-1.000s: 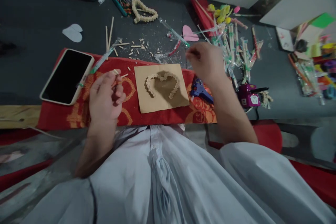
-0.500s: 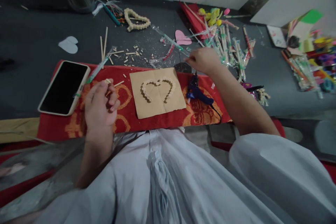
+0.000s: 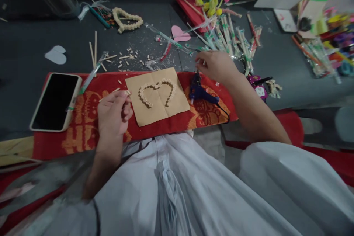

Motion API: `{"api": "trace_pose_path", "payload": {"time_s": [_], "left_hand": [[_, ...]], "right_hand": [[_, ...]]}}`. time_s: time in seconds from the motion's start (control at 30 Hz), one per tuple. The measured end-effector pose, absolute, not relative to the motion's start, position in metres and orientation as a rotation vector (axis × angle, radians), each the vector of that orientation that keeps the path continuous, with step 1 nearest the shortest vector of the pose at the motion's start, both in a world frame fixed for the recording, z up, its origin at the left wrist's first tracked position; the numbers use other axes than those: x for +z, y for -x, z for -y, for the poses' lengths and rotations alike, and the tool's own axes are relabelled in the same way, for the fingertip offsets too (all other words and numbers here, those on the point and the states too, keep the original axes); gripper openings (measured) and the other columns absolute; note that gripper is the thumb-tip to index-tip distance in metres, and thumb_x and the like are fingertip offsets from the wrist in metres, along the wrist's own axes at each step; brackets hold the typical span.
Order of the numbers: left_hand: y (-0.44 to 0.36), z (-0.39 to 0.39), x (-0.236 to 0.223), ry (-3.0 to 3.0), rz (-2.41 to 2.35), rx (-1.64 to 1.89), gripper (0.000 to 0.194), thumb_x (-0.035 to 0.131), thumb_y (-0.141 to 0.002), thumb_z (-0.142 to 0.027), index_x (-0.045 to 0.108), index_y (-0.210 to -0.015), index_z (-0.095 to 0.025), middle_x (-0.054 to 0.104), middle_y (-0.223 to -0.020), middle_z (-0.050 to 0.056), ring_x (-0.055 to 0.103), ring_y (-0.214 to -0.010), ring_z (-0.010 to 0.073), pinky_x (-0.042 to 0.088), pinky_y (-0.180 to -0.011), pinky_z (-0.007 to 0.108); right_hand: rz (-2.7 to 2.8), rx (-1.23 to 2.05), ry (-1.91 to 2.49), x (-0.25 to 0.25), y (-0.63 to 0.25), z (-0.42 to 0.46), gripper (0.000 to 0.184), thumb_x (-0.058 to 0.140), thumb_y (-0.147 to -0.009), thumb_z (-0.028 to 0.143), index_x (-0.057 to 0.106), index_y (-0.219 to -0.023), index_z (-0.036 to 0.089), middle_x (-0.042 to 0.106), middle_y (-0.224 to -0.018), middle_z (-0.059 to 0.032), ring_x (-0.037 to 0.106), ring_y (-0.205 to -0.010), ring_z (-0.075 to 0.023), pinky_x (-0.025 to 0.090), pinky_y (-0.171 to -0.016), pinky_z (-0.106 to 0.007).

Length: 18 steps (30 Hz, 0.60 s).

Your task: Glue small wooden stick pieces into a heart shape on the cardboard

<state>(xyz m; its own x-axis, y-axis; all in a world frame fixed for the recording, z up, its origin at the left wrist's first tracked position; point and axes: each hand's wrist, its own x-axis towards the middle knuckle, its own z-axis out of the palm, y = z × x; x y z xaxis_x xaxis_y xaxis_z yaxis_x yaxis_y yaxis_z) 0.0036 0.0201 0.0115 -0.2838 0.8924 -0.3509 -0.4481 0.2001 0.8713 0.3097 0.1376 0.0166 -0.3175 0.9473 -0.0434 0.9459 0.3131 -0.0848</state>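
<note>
My left hand [image 3: 113, 112] is closed, pinching a short pale piece of wooden stick [image 3: 127, 93] between thumb and forefinger beside the paper's left edge. On the square of brown paper [image 3: 177, 108] lies a heart outline [image 3: 143, 97] built from small stick pieces, its lower tip unjoined. My right hand [image 3: 217, 67] hovers by the nozzle of a blue glue gun [image 3: 203, 94], its fingers loosely bent and apart, with nothing visible in them. Paper and glue gun both rest on a red patterned cloth [image 3: 83, 125].
A phone [image 3: 56, 101] lies at the cloth's left end. Beyond are stick scraps [image 3: 129, 56], a finished stick heart [image 3: 128, 25], a pink paper heart [image 3: 180, 34] and a grey one [image 3: 56, 55]. Wrapped sticks [image 3: 226, 35] pile up behind my right hand.
My left hand has moved right, toward the paper. My right hand has come away from the plastic wrapper, its fingers loosening near the glue gun. The camera view has shifted slightly.
</note>
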Motion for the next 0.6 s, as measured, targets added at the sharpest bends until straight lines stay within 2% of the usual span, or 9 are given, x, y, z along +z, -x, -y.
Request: {"api": "trace_pose_path", "payload": {"time_s": [0.07, 0.17, 0.27, 0.5, 0.6], "left_hand": [[-0.007, -0.021, 0.011, -0.516, -1.273, 1.412, 0.008, 0.078, -0.065, -0.017, 0.071, -0.067, -0.014, 0.058, -0.055, -0.003, 0.039, -0.035, 0.0022, 0.024, -0.029, 0.013], [-0.01, -0.022, 0.012, -0.549, -1.279, 1.401, 0.007, 0.077, -0.066, -0.014, 0.07, -0.066, -0.014, 0.059, -0.056, -0.002, 0.04, -0.035, 0.0026, 0.025, -0.029, 0.014], [-0.014, -0.021, 0.014, -0.57, -1.277, 1.387, 0.009, 0.077, -0.069, -0.013, 0.069, -0.066, -0.015, 0.061, -0.057, -0.002, 0.042, -0.036, 0.0029, 0.026, -0.031, 0.014], [-0.024, -0.015, 0.025, -0.601, -1.301, 1.359, 0.012, 0.081, -0.063, -0.018, 0.07, -0.065, -0.014, 0.058, -0.054, -0.002, 0.039, -0.034, 0.0034, 0.023, -0.03, 0.014], [-0.025, -0.011, 0.034, -0.579, -1.356, 1.34, 0.01, 0.078, -0.059, -0.018, 0.069, -0.062, -0.014, 0.057, -0.052, -0.002, 0.036, -0.033, 0.0033, 0.022, -0.028, 0.014]], "right_hand": [[2.556, 0.169, 1.758, 0.016, -0.319, -0.114, 0.027, 0.056, -0.092, 0.029, 0.069, -0.112, 0.017, 0.075, -0.099, -0.0129, 0.066, -0.095, -0.0282, 0.047, -0.082, -0.039], [2.544, 0.117, 1.811, 0.011, -0.327, -0.079, 0.033, 0.053, -0.095, 0.043, 0.069, -0.109, 0.017, 0.073, -0.102, -0.0145, 0.066, -0.094, -0.0306, 0.048, -0.079, -0.04], [2.538, 0.147, 1.869, 0.005, -0.328, -0.051, 0.037, 0.056, -0.094, 0.048, 0.068, -0.107, 0.016, 0.071, -0.102, -0.0156, 0.065, -0.096, -0.0321, 0.05, -0.079, -0.041], [2.484, 0.238, 1.864, -0.006, -0.327, -0.037, 0.043, 0.071, -0.084, 0.043, 0.064, -0.117, 0.015, 0.065, -0.112, -0.0173, 0.064, -0.103, -0.0341, 0.054, -0.09, -0.045], [2.476, 0.233, 1.927, -0.009, -0.327, -0.037, 0.041, 0.07, -0.085, 0.036, 0.063, -0.118, 0.013, 0.063, -0.116, -0.0195, 0.064, -0.105, -0.0351, 0.054, -0.092, -0.045]]}}
